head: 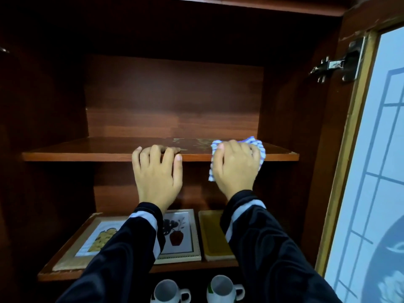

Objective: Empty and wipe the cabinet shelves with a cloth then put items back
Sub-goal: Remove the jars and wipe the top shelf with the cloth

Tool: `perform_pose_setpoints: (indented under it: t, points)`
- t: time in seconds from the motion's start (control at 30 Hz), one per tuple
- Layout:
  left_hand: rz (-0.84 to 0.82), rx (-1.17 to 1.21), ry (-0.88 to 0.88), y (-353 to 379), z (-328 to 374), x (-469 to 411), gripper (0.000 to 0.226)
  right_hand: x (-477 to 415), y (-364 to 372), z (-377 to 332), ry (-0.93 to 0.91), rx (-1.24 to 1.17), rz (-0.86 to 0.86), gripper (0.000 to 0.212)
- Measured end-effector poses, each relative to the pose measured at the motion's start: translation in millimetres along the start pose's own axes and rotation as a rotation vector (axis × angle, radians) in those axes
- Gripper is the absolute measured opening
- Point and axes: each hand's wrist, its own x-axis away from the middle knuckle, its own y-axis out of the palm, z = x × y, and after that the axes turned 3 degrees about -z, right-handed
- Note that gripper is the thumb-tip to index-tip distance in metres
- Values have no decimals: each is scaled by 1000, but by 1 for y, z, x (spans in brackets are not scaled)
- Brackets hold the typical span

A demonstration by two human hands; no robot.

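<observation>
Cloth (259, 147), blue-checked, sits bunched under the right hand (236, 165) at the front right of the upper shelf (87, 149), with that hand's fingers (232, 146) curled over it and clamped on the fabric. The left hand (156, 169) hooks over the shelf's front edge, thumb against its face, which steadies the reach. The step would go best by pressing the cloth flat and sweeping from the back wall forward, over the blotchy patch (192, 142) and into the corners.

Two long black sleeves (122, 254), each with a pale grey-white band near the cuff.
</observation>
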Motion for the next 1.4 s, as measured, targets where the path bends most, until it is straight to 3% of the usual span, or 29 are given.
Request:
perform_pose_setpoints:
  t: [0.13, 0.27, 0.37, 0.57, 0.8, 1.0, 1.17, 1.33, 1.4]
  points:
    - [11, 10, -15, 2, 2, 0, 28, -2, -5, 42, -181, 29, -8, 33]
    - [23, 17, -9, 2, 2, -1, 26, -8, -10, 86, -20, 77, 49, 34]
    - [23, 14, -10, 2, 1, -1, 26, -13, -9, 68, 147, 78, 103, 36]
    - [34, 13, -14, 3, 2, 0, 24, -8, -13, 68, -41, 62, -17, 36]
    - [7, 6, -20, 1, 3, -1, 25, -18, -22, 58, 160, 88, -53, 43]
    - [-24, 23, -22, -3, 3, -2, 28, -13, -20, 86, -78, 21, -94, 45]
    - [-40, 30, -34, -4, 4, -2, 28, -11, -15, 77, 119, 0, 19, 41]
    - [-50, 35, -32, -5, 4, -3, 30, -8, -13, 87, -2, -5, -17, 43]
    - [-45, 33, -33, -5, 4, -3, 29, -12, -13, 90, 134, 43, -15, 47]
